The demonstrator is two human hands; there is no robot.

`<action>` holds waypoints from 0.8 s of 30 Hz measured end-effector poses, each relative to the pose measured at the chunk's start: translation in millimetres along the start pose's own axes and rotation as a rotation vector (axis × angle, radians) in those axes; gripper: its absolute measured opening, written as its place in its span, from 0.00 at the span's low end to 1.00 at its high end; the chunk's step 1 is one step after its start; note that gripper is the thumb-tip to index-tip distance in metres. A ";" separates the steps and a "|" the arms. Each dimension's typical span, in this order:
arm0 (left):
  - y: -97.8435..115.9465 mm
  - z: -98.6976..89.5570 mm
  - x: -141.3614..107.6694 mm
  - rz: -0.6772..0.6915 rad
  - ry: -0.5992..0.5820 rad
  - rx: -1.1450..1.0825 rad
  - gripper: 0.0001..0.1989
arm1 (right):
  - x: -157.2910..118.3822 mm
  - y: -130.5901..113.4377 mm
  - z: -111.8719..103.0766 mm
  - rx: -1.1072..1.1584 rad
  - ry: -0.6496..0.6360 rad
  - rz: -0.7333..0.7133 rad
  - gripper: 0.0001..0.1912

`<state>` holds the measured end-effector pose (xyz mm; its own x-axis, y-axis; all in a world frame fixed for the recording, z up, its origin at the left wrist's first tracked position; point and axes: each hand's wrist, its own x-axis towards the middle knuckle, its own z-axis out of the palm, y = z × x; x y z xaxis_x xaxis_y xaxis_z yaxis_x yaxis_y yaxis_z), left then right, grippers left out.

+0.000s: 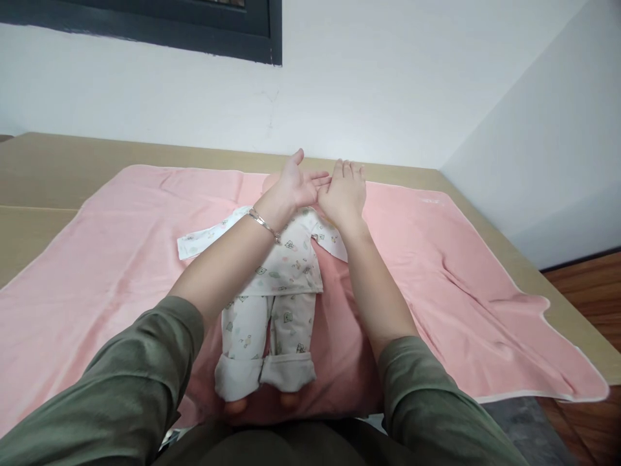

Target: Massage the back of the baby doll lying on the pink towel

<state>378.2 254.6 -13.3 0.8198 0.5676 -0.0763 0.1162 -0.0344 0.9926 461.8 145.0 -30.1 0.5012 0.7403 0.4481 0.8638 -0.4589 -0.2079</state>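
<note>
A baby doll in a white patterned top (291, 259) and matching trousers (291, 323) lies on a pink blanket (145, 226). The trouser legs are turned up in wide cuffs, with the feet (290, 400) just showing below. My left hand (301, 184), with a silver bracelet (262, 224) at its wrist, is held above the doll's upper end, palm turned up and fingers stretched. Beside it, my right hand (343, 194) shows its back, fingers extended. The hands meet or overlap at the fingers, and neither holds anything visible. They hide most of the doll's head (269, 182).
The blanket covers much of a light wooden table (58, 162) and hangs over its near edge. Behind stands a white wall (363, 84) with a dark window frame (233, 32) at upper left. Reddish wooden boards (592, 298) show at lower right.
</note>
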 end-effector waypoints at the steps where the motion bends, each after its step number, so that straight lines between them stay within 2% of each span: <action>1: -0.6 -2.2 -9.0 -0.015 -0.013 -0.013 0.47 | 0.1 -0.4 0.5 -0.002 0.003 0.003 0.38; 6: -6.5 -23.6 -65.9 -0.064 -0.107 -0.044 0.49 | 0.3 3.9 1.2 0.006 -0.016 -0.002 0.39; 10: -9.2 -45.4 -105.1 -0.077 -0.080 -0.134 0.44 | 0.4 11.4 6.5 -0.045 0.006 -0.011 0.36; 13: -7.0 -52.8 -121.2 -0.078 -0.072 -0.211 0.41 | -2.1 4.8 7.2 -0.026 0.034 0.004 0.35; 16: 2.1 -48.4 -133.8 -0.053 -0.077 -0.204 0.39 | -14.8 -21.2 -4.4 0.067 0.026 -0.101 0.34; 19: 18.2 -39.9 -155.0 0.013 0.015 -0.106 0.39 | -40.9 -60.0 -28.4 0.089 -0.076 -0.299 0.34; 21: 29.7 -38.3 -173.0 0.056 0.067 -0.064 0.41 | -63.1 -84.6 -46.1 0.061 -0.107 -0.350 0.36; 24: 41.9 -38.4 -193.7 0.035 0.021 -0.145 0.46 | -96.7 -109.6 -65.2 0.024 -0.115 -0.436 0.39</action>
<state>202.8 174.8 46.6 0.8097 0.5854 -0.0409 0.0044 0.0637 0.9980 315.4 91.6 6.1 0.0919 0.9124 0.3989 0.9958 -0.0819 -0.0421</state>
